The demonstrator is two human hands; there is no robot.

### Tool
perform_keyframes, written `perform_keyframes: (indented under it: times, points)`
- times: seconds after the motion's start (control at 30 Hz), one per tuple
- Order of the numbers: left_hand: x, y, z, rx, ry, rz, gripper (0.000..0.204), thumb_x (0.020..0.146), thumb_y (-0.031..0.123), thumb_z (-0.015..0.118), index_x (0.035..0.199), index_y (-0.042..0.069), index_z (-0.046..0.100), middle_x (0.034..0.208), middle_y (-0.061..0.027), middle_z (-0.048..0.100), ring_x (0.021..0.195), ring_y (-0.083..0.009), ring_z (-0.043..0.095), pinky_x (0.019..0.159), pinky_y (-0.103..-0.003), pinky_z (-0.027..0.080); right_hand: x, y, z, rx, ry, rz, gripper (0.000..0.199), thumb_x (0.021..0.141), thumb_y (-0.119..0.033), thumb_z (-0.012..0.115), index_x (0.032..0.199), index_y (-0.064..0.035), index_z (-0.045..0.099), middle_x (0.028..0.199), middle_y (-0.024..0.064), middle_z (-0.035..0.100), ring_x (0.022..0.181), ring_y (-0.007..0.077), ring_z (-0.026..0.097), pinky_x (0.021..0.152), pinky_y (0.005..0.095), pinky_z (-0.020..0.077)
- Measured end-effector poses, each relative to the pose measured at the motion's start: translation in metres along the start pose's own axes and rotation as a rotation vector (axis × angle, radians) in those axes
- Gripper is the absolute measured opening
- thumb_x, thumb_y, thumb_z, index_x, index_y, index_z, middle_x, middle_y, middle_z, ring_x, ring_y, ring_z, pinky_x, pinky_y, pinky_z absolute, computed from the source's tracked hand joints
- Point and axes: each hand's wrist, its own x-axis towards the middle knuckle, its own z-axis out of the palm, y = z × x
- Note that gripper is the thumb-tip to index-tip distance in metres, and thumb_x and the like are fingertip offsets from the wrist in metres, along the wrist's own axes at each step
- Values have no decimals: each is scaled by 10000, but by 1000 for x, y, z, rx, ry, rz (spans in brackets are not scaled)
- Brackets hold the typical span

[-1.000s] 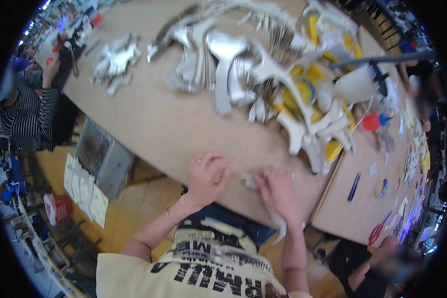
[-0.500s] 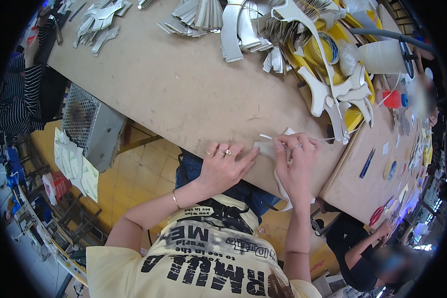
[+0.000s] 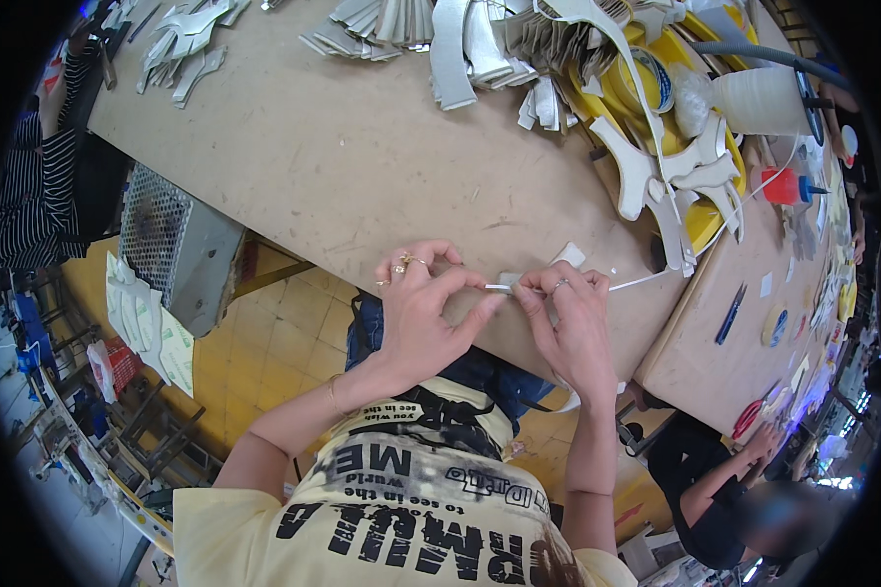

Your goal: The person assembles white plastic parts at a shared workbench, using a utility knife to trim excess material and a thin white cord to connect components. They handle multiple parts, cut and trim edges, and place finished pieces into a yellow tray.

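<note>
Your wooden table (image 3: 343, 166) carries a heap of white cut pieces (image 3: 519, 49) at its far side. At the near edge, your left hand (image 3: 423, 313) and right hand (image 3: 570, 318) both pinch a thin white strip (image 3: 628, 283), stretched between your fingertips.

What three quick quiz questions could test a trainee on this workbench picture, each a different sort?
1. True or false: the left hand and right hand both pinch the thin white strip.
2. Where is the red-capped bottle? A: on the floor, B: on the table's right side.
3. Fill in: the pile of white cut pieces lies over something coloured ___.

Key: 1 true; 2 B; 3 yellow.
</note>
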Motion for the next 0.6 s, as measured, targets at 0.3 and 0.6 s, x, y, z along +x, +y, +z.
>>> perform_keyframes:
  times: [0.3,0.6]
  points:
    - [3,-7,20,119,151,29,77,749,230,739,770,171,693,1019,-45,538,982,-246,481,878,-422,249,4,4,6,9,12,105,146,878,-209,693,879,-63,687,811,62,630,748,246,570,846,384,324]
    - [8,-6,30,198,207,34,100,709,225,759,741,190,672,905,-15,521,939,-216,476,857,-396,236,8,4,8,23,-13,204,162,868,-221,703,869,-60,690,808,58,652,725,227,591,847,379,326]
